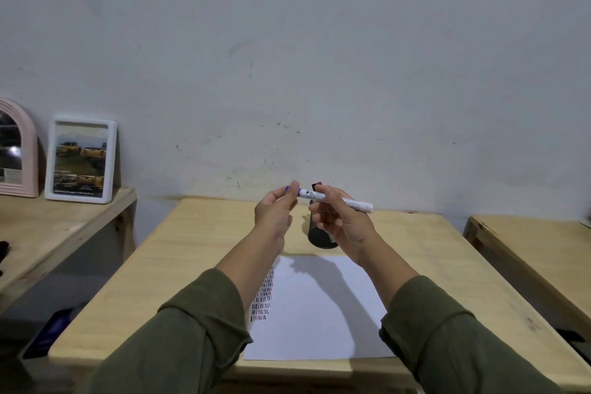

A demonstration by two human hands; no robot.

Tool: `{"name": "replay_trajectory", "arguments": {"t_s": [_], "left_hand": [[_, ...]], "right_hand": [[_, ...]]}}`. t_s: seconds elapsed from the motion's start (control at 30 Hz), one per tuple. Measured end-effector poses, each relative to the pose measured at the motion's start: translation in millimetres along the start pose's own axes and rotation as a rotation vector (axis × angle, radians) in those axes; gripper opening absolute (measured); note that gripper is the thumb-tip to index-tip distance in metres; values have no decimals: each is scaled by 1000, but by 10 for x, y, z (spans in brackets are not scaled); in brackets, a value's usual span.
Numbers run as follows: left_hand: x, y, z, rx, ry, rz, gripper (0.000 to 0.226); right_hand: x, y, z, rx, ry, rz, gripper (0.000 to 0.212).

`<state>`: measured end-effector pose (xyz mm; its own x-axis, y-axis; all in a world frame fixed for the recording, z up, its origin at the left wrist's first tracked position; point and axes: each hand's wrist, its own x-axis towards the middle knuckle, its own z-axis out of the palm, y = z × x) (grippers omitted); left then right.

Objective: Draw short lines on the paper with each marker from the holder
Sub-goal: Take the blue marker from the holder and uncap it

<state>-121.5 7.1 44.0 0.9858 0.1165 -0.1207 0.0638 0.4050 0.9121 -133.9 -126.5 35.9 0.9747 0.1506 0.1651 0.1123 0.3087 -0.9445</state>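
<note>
The wooden bench (198,253) fills the lower middle of the view, with a second bench at 9 o'clock and a third at 3 o'clock. On the left one stand a white picture frame (81,160) and a pink arched mirror (14,150), both leaning on the wall. The paper (319,307) lies flat at the near middle of the bench, with rows of short dark and red lines down its left edge. At 12 o'clock from the paper stands the black mesh holder (321,233), partly hidden by the hands, with one dark marker top showing above it. Both arms wear olive sleeves. The right hand (343,221) has its grip pinched round the white marker (335,200), held level above the holder. The left hand (275,211) has its grip pinched on the marker's blue end at 9 o'clock; whether the cap is on or off, I cannot tell.
</note>
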Motion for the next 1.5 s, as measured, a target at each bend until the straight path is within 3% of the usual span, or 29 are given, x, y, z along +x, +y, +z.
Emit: {"name": "replay_trajectory", "arguments": {"t_s": [0.1,0.33,0.7,0.83,1.0,1.13,1.33,1.5], "left_hand": [[-67,8,-7,-82,-83,-18,6],[-22,5,-60,-204,-212,61,18],[97,-60,66,-101,-35,18,16],[165,-72,70,-127,132,-55,24],[192,-106,33,-71,87,-121,24],[219,-96,-55,-81,168,-49,21],[274,-168,-480,280,317,145,15],[206,-353,-880,492,346,173,28]], "right_hand": [[9,6,126,71,33,-18,17],[31,-11,213,198,21,-27,19],[122,59,117,197,39,-54,18],[122,90,112,44,-32,-67,12],[117,174,72,37,-38,-51,11],[127,196,65,71,-14,-34,13],[124,303,65,59,5,-6,15],[103,447,65,63,14,34,14]]}}
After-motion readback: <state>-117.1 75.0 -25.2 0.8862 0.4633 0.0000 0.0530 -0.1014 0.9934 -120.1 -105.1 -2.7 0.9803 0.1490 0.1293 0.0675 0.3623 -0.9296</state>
